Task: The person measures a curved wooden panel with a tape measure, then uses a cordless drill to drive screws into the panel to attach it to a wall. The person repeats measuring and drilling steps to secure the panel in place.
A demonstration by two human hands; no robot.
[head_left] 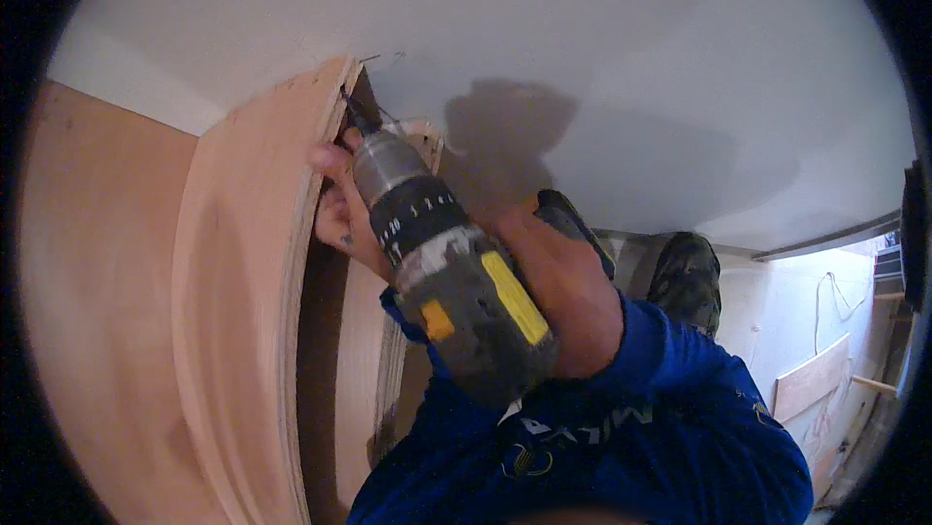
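Observation:
A cordless drill, dark with yellow and orange patches, slants across the middle of the head view. Its chuck and bit point up at the top of an upright plywood panel. My right hand is on the drill from the far side; the drill body hides most of its fingers. Beside the chuck, my left hand is closed with curled fingers at the panel's front edge. The bit's tip meets the panel's edge near the top; whether a screw is there I cannot make out.
A second plywood strip stands behind the panel, with a dark gap between them. Another wood sheet lines the left. A pale wall closes in above. At the right, boards and a cable lie beyond an opening.

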